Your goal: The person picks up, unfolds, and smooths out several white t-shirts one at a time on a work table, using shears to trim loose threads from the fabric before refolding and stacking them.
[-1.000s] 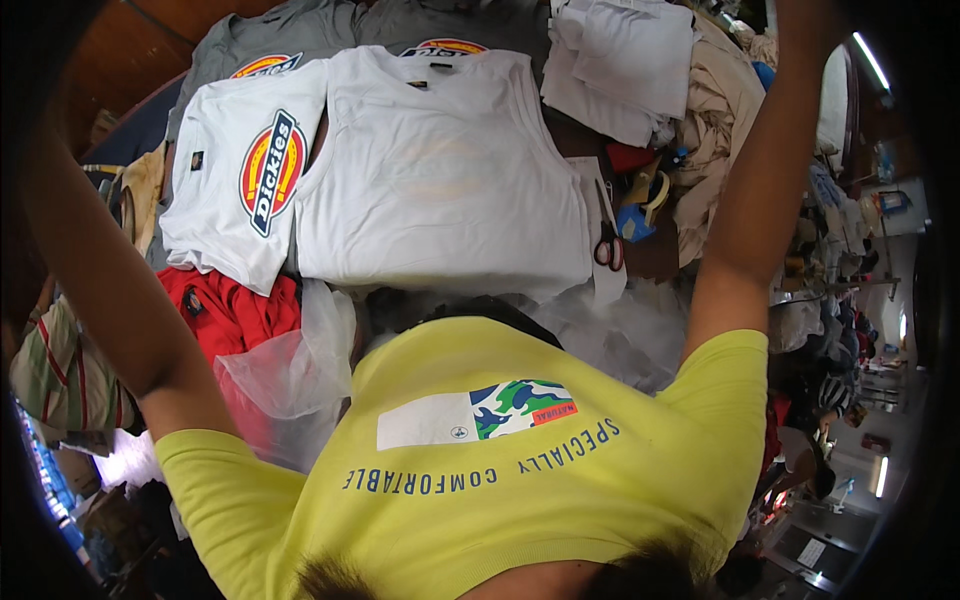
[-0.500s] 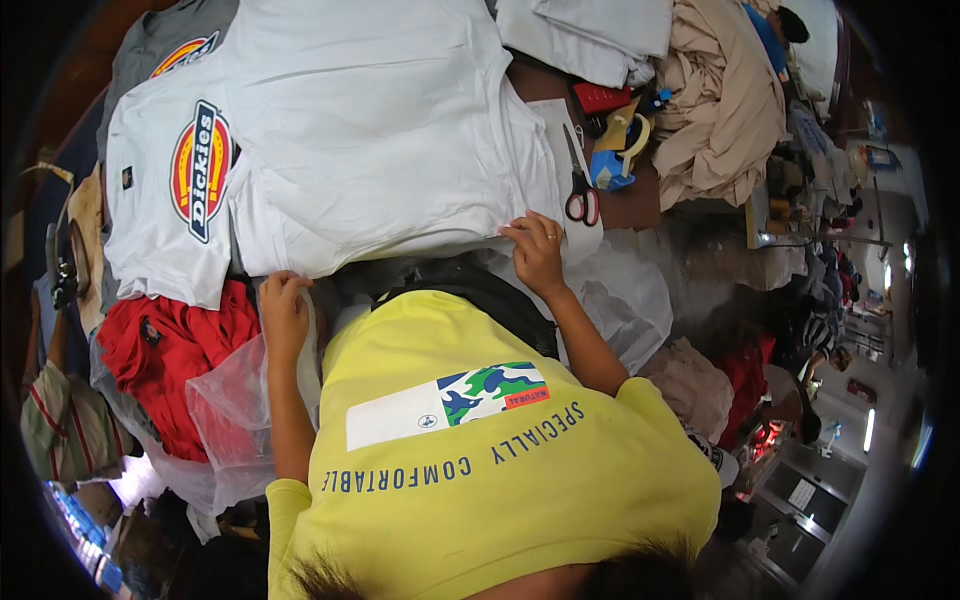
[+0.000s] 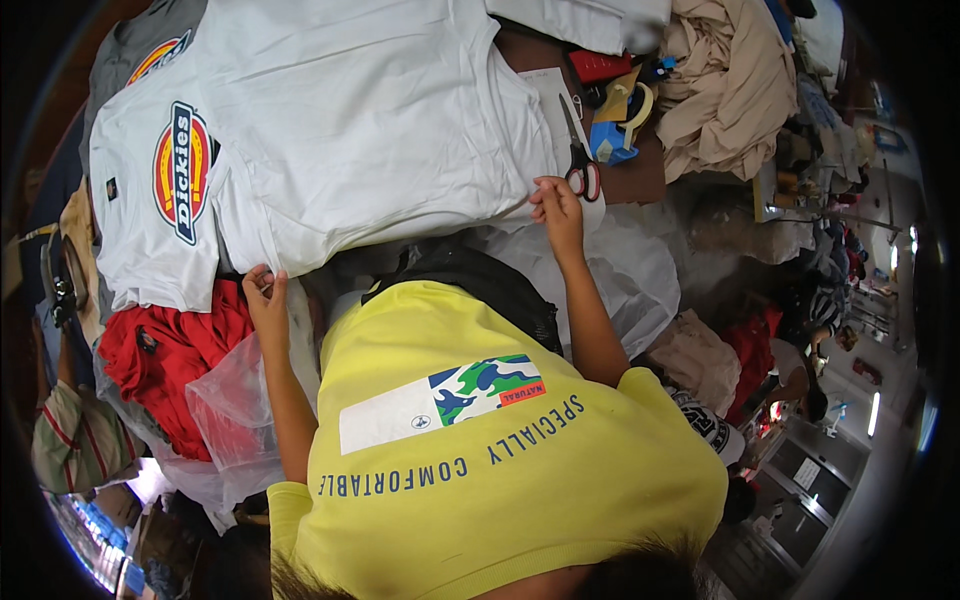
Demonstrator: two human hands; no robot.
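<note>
A plain white T-shirt (image 3: 370,130) lies spread over the table in front of me, its near edge stretched between my hands. My left hand (image 3: 267,300) pinches that edge at its near left corner, just above a heap of red cloth. At the near right corner, my right hand (image 3: 558,213) has its fingers closed on the same edge, close to the scissors' handles. Another white T-shirt (image 3: 130,200) with a red, yellow and dark blue logo lies at the left, partly against the spread one. Beyond it is a grey shirt (image 3: 118,55) with a similar logo.
Black scissors (image 3: 580,165) lie on paper at the right, beside a blue tape dispenser (image 3: 615,140) and a red box (image 3: 600,65). Beige cloth (image 3: 725,90) is heaped farther right. Red garments (image 3: 175,370) in clear plastic sit at left. Another person's striped sleeve (image 3: 75,435) shows at far left.
My right hand has moved slightly right and away from me, my left slightly left. The white T-shirt's near edge has shifted with them, and its right corner now sits nearer the scissors.
</note>
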